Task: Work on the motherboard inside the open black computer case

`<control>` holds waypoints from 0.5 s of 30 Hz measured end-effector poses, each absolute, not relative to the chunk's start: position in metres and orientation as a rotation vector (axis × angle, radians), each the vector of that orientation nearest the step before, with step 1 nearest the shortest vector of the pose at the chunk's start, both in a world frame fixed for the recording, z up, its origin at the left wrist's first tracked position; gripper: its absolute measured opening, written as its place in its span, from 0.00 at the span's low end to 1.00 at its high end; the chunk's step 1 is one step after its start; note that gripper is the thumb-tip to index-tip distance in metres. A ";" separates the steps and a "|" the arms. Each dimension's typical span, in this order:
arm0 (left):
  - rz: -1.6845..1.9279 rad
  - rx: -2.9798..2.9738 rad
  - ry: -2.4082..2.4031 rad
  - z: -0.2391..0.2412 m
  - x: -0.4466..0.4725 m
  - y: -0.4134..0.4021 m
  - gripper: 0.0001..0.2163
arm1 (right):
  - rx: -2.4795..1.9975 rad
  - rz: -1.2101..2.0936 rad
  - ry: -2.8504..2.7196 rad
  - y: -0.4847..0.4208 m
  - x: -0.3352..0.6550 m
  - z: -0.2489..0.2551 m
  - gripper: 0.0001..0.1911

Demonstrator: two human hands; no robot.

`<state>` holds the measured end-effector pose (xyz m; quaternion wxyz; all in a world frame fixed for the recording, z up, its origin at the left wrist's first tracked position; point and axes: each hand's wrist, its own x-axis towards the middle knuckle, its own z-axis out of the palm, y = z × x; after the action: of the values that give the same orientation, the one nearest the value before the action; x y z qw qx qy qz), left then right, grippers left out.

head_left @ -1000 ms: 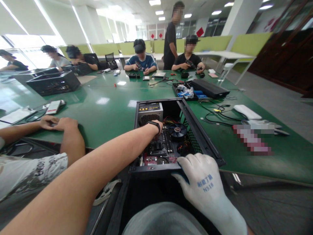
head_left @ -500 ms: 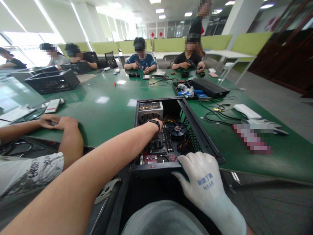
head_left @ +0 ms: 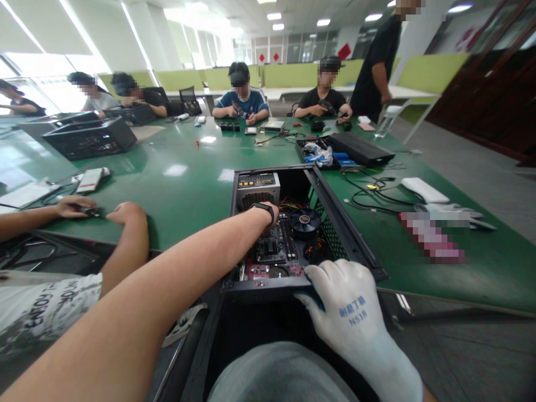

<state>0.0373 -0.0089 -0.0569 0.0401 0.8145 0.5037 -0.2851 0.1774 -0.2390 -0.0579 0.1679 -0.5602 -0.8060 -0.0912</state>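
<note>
An open black computer case [head_left: 228, 287] lies at the near table edge, its inside facing up. My left hand [head_left: 273, 214], bare with a black wristband, reaches into it over the motherboard [head_left: 268, 251], just below the power supply [head_left: 258, 191]. Its fingers are hidden behind the wrist. A black round fan [head_left: 305, 222] sits to the right of that hand. My right hand [head_left: 341, 298], in a white glove with blue print, is wrapped over the case's near rim at the right corner, thumb on the near side.
To my left, a neighbour's hands [head_left: 77, 206] rest at the green table [head_left: 184, 195]. Cables [head_left: 360, 192], a white box [head_left: 424, 190] and a glove [head_left: 456, 215] lie on the right. Beyond the case stands an open black toolbox [head_left: 320, 156]. Several people sit across the table.
My hands and the case stay put. The neighbour's hands on the left have moved apart. A standing person in the background has walked to the right.
</note>
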 end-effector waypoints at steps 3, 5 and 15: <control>-0.899 2.504 1.534 -0.055 0.038 -0.011 0.34 | -1.608 -0.244 -2.300 -0.240 0.178 -0.058 0.14; -0.900 2.513 1.528 -0.054 0.038 -0.012 0.34 | -1.608 -0.250 -2.295 -0.240 0.178 -0.058 0.14; -0.949 2.511 1.521 -0.059 0.037 -0.007 0.34 | -1.586 -0.277 -2.289 -0.239 0.177 -0.058 0.14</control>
<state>0.0372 -0.0073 -0.0591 0.0284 0.8136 0.4928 -0.3074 0.1765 -0.2386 -0.0584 0.1707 -0.5584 -0.8059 -0.0976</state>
